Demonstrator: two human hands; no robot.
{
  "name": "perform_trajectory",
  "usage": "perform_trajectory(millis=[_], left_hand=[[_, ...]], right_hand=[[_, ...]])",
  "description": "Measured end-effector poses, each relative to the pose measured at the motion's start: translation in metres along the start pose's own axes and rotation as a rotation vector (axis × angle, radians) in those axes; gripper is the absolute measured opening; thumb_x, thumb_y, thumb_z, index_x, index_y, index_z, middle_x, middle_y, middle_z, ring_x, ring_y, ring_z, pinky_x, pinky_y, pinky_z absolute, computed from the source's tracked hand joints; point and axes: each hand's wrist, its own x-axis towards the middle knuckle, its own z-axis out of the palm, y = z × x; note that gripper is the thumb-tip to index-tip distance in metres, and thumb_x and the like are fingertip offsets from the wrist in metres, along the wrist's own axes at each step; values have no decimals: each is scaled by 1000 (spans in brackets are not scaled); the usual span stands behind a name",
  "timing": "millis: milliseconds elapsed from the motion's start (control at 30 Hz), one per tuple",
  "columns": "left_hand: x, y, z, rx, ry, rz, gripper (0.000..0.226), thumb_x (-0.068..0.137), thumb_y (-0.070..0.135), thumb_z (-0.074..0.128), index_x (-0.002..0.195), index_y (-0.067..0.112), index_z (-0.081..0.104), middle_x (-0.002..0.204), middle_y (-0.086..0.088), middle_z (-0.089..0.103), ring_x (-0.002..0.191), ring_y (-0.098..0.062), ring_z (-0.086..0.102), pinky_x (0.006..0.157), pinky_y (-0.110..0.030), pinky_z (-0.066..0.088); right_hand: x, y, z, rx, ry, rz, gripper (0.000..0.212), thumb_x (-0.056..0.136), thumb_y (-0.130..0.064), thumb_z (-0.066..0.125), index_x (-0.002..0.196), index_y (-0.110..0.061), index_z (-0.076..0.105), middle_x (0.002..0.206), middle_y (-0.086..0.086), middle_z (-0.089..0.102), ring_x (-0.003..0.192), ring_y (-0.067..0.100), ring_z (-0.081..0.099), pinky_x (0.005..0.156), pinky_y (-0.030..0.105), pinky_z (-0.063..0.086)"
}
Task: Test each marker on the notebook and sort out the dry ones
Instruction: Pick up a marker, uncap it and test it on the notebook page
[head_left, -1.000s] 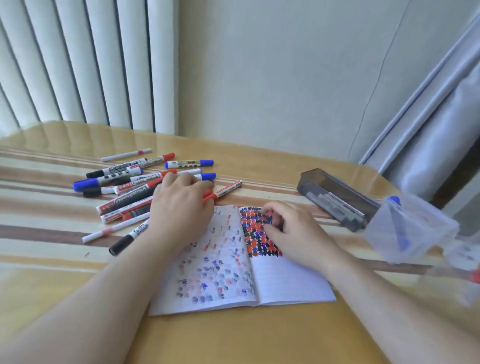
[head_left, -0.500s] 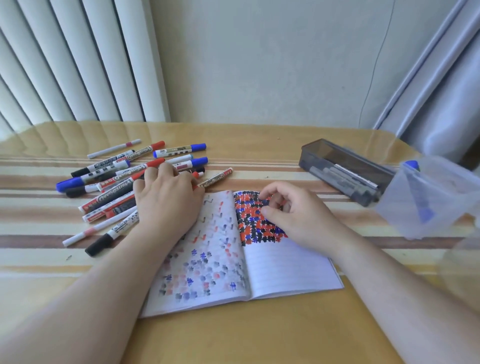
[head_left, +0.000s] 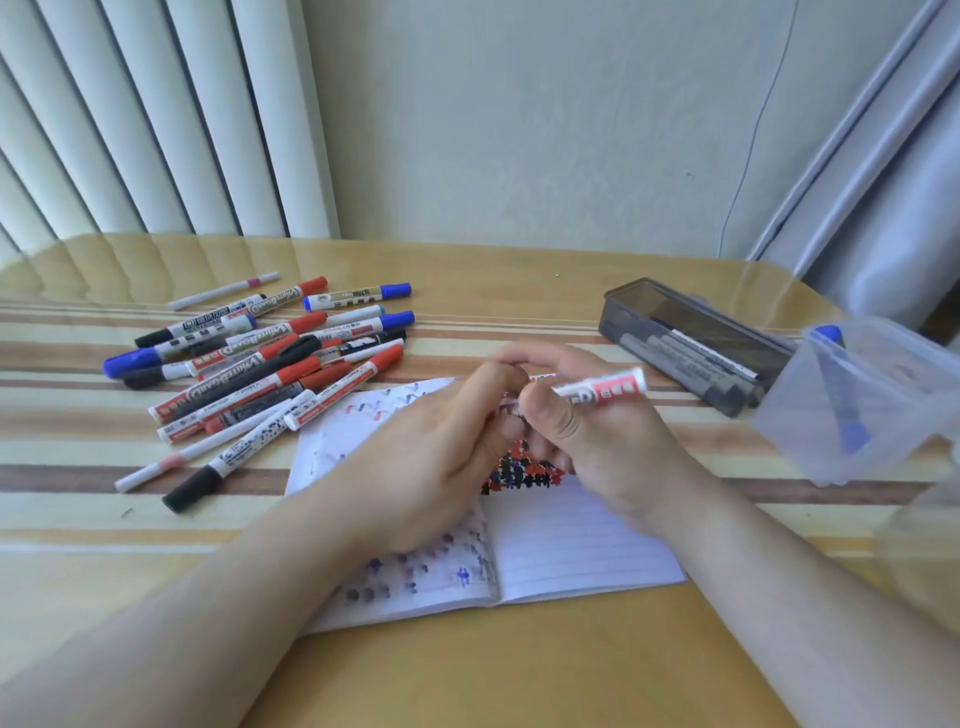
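An open notebook (head_left: 571, 545) lies on the table, its pages marked with red, blue and black dabs. Above it both hands meet on one red-and-white marker (head_left: 602, 389). My right hand (head_left: 597, 436) grips the marker's barrel, whose end sticks out to the right. My left hand (head_left: 436, 457) pinches the marker's left end, which is hidden by the fingers. A pile of several red, blue and black markers (head_left: 260, 358) lies to the left of the notebook.
A dark tray (head_left: 691, 343) holding a few markers sits at the right rear. A clear plastic tub (head_left: 857, 400) with a blue marker stands at the right edge. Vertical blinds and a wall close off the back of the striped table (head_left: 104, 519).
My left hand left the marker pile with a red marker and moved right over the notebook. My right hand lifted off the page and took hold of the marker's barrel.
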Motion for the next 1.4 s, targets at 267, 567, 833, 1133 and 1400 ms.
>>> perform_trajectory(millis=[267,567,833,1133,1400], left_hand=[[2,2,1,-107,-87,-67,19,108,37,43,118,36,59,96,24,72,89,-5,69,80,-30,52],[6,7,4,-382,-102,-111,20,109,33,45,112,30,64,101,4,74,104,-22,70,98,-48,50],[0,-3,11,165,-17,-177,80,75,78,67,140,47,31,93,21,57,87,-6,51,75,-28,38],[0,-14,17,425,-194,-270,74,68,92,46,133,59,40,102,9,33,107,-17,38,93,-31,35],[-1,-17,18,418,-198,-287,76,65,94,41,132,59,40,101,9,33,107,-16,38,96,-34,38]], right_hand=[[-3,1,10,152,5,63,31,94,-45,60,108,-23,77,77,11,53,61,15,47,50,27,33],[-5,-23,-6,19,-91,188,30,98,-38,54,123,-35,70,77,8,60,65,24,53,58,34,40],[-32,-9,-37,-44,123,146,18,94,-18,62,100,-30,75,70,8,62,60,21,56,55,31,43],[-34,0,-39,-429,92,206,12,77,-13,73,74,-22,65,66,14,60,55,13,48,50,31,38],[-31,-8,-38,-572,80,320,15,90,2,70,79,-7,64,52,-4,59,43,2,51,41,13,38]])
